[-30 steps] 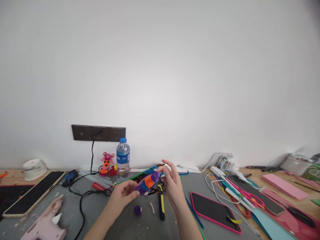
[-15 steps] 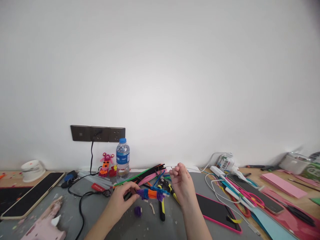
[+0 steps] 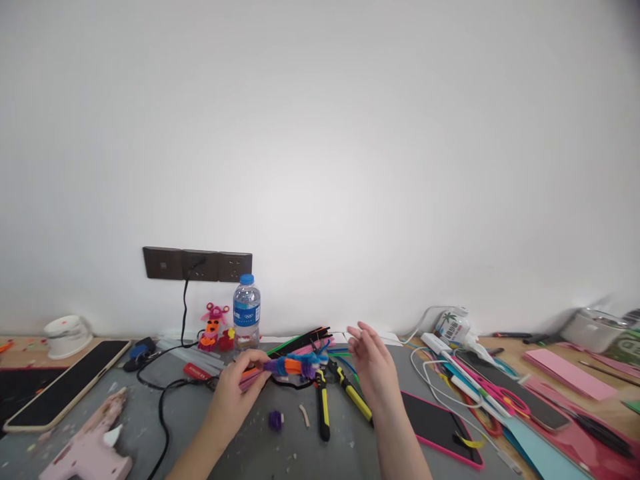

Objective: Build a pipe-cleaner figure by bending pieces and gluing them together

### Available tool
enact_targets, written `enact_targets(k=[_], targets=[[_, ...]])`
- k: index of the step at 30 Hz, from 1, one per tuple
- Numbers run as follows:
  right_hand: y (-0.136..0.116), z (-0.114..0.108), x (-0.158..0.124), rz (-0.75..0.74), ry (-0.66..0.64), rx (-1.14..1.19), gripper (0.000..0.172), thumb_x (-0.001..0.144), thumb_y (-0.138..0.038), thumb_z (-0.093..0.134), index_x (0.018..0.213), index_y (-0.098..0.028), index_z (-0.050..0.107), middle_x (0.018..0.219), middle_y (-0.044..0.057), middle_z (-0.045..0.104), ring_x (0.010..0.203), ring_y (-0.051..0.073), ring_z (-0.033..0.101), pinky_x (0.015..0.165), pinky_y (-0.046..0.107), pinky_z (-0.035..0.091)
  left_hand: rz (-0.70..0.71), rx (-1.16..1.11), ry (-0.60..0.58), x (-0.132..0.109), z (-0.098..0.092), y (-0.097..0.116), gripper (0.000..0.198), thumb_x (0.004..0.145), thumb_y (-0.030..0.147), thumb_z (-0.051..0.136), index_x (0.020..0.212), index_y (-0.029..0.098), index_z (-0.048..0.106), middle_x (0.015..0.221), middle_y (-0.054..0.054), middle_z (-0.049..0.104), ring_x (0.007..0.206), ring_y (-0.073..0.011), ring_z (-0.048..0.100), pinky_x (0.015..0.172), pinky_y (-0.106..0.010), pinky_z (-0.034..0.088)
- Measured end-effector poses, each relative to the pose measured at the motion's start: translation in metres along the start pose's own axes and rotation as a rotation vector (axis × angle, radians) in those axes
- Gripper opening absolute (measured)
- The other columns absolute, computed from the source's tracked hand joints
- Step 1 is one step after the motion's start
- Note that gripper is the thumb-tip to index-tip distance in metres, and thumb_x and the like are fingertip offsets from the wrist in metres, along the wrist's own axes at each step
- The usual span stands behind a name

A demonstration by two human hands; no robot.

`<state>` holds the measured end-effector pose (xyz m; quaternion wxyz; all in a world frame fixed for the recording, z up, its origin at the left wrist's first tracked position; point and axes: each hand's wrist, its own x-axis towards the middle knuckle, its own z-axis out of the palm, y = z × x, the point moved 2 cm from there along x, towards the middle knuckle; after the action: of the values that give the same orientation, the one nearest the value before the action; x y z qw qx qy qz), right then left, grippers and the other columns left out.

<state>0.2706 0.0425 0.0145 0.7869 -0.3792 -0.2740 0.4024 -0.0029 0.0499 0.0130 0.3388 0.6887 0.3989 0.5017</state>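
Observation:
My left hand (image 3: 240,381) pinches one end of a pipe-cleaner figure (image 3: 293,367) wound in purple, blue and orange, with a blue strand sticking up at its right end. To the right of it, my right hand (image 3: 371,357) is raised with its fingers apart and nothing visible in them. Below and behind the figure lie yellow-and-black pliers (image 3: 324,407), handles toward me. A small purple coil (image 3: 275,420) and a pale scrap (image 3: 305,417) rest on the grey mat. Bundled pipe cleaners (image 3: 305,341) in black, pink and green lie behind my left hand.
A water bottle (image 3: 247,313) stands at the back beside a small pipe-cleaner bear (image 3: 210,328). On the left are a phone (image 3: 70,383), a pink glue gun (image 3: 90,443) and a black cable (image 3: 161,413). A pink-edged tablet (image 3: 440,427) and pink scissors (image 3: 500,393) lie right.
The figure has risen slightly and turned in my left hand. My right hand has shifted a little right, and its fingers have spread. More of the pliers shows.

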Motion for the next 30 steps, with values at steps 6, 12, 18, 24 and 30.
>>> enact_targets(k=[6, 12, 18, 24, 30], targets=[[0.013, 0.040, -0.030, 0.033, -0.520, -0.542, 0.029, 0.075, -0.044, 0.075, 0.091, -0.021, 0.071, 0.094, 0.008, 0.076, 0.090, 0.027, 0.068, 0.078, 0.034, 0.050, -0.239, -0.321, 0.126, 0.003, 0.001, -0.015, 0.032, 0.070, 0.045, 0.076, 0.087, 0.019, 0.068, 0.086, -0.005, 0.072, 0.090, -0.0246, 0.067, 0.081, -0.029, 0.053], [0.021, 0.048, -0.037, -0.193, -0.544, -0.768, 0.032, 0.090, -0.042, 0.053, 0.068, -0.022, 0.065, 0.080, 0.005, 0.065, 0.082, 0.024, 0.060, 0.077, 0.034, 0.046, -0.403, -0.586, 0.203, 0.003, 0.004, -0.009, 0.037, 0.063, 0.044, 0.083, 0.085, 0.018, 0.069, 0.083, -0.002, 0.070, 0.084, -0.0175, 0.063, 0.080, -0.025, 0.050], [0.024, 0.042, -0.026, -0.299, -0.384, -0.730, 0.021, 0.081, -0.041, 0.065, 0.071, -0.022, 0.065, 0.092, 0.008, 0.068, 0.097, 0.029, 0.060, 0.088, 0.038, 0.043, -0.486, -0.837, 0.130, 0.002, 0.008, -0.002, 0.040, 0.058, 0.041, 0.088, 0.083, 0.017, 0.068, 0.070, 0.003, 0.059, 0.067, -0.0117, 0.053, 0.069, -0.024, 0.046], [0.017, 0.042, -0.026, -0.204, -0.321, -0.549, 0.036, 0.090, -0.053, 0.052, 0.098, -0.021, 0.066, 0.085, 0.009, 0.075, 0.082, 0.026, 0.067, 0.079, 0.036, 0.049, -0.502, -0.982, -0.051, 0.001, 0.012, 0.008, 0.030, 0.067, 0.036, 0.085, 0.079, 0.016, 0.066, 0.066, 0.004, 0.052, 0.058, -0.0084, 0.040, 0.057, -0.023, 0.036], [0.019, 0.052, -0.031, -0.141, -0.385, -0.444, 0.039, 0.084, -0.053, 0.062, 0.102, -0.018, 0.066, 0.094, 0.012, 0.076, 0.085, 0.025, 0.069, 0.080, 0.037, 0.053, -0.630, -1.247, -0.141, -0.003, 0.015, 0.010, 0.024, 0.070, 0.028, 0.083, 0.072, 0.014, 0.064, 0.074, 0.001, 0.056, 0.055, -0.0065, 0.039, 0.057, -0.024, 0.035]])
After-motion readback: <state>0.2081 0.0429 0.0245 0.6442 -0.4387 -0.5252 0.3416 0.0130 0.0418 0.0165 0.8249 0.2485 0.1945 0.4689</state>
